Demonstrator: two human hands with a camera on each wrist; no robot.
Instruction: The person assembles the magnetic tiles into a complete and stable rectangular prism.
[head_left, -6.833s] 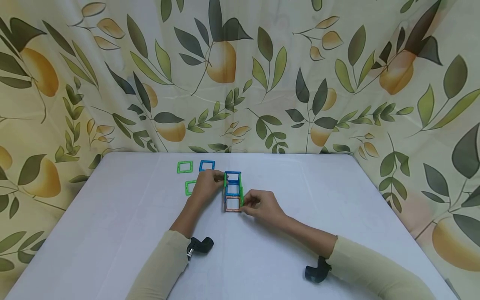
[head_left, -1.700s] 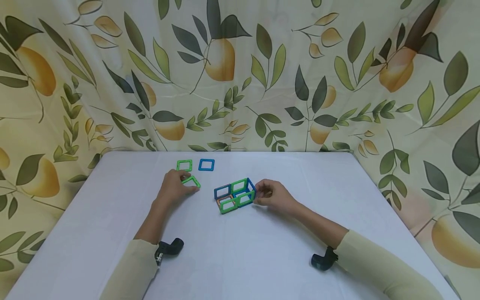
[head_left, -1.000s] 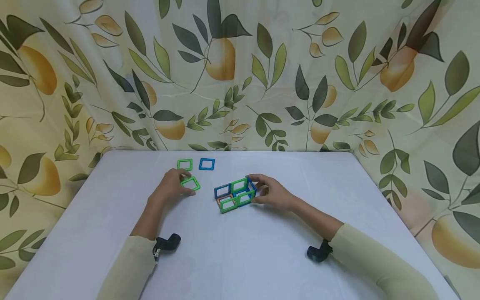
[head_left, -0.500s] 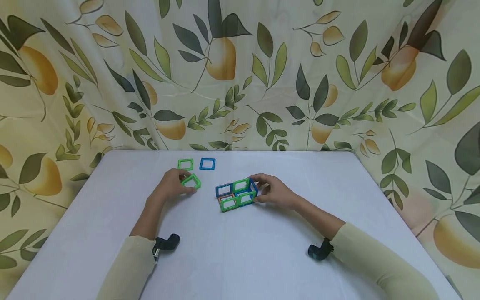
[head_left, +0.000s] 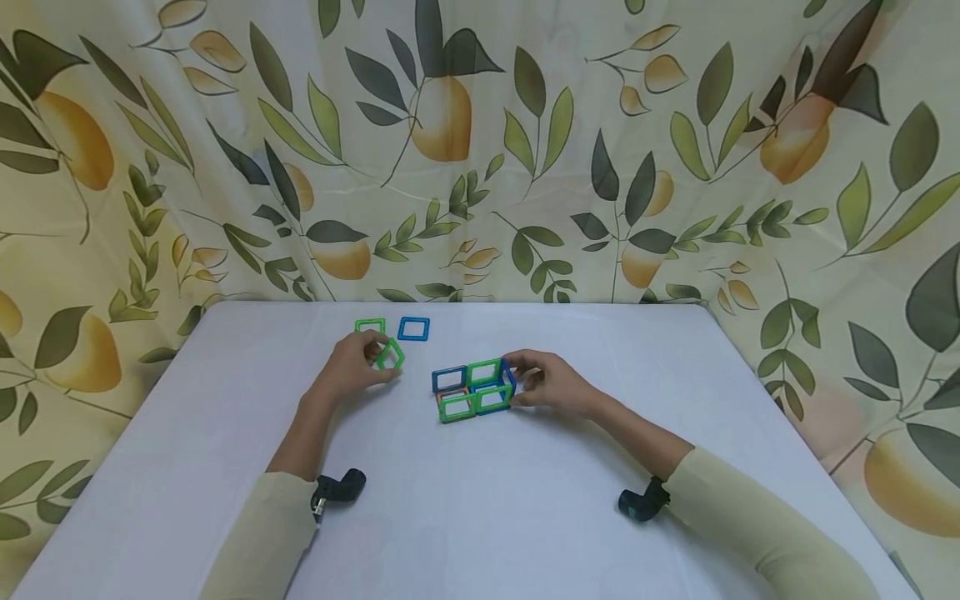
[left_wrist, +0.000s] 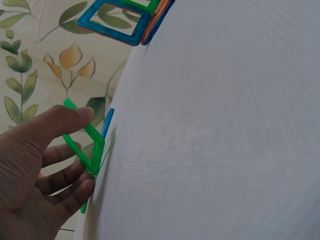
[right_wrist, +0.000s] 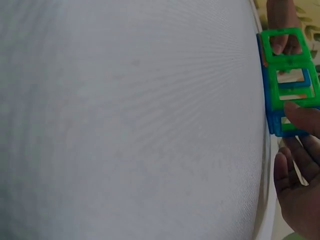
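Note:
My left hand (head_left: 351, 367) pinches a green square magnetic tile (head_left: 398, 349) between thumb and fingers. The tile is tilted, and the left wrist view shows the thumb lying over its upper side. To the right stands an open-topped box of joined magnetic tiles (head_left: 476, 402), with green and blue walls and a blue and orange base. At the box's right end, my right hand (head_left: 555, 387) grips it, thumb on the near green wall in the right wrist view and fingers on the far side of the blue end. The box's near left end has no wall.
Behind my left hand lie a flat green tile (head_left: 370, 321), partly hidden by the fingers, and a flat blue tile (head_left: 414, 338). Everything sits on a white-covered table (head_left: 480, 517). A patterned curtain (head_left: 480, 208) hangs along the table's far edge.
Earlier, both hands were at the box, which pointed away from me; it now lies turned sideways. My left hand has moved left, taken the green tile and tipped it steeper.

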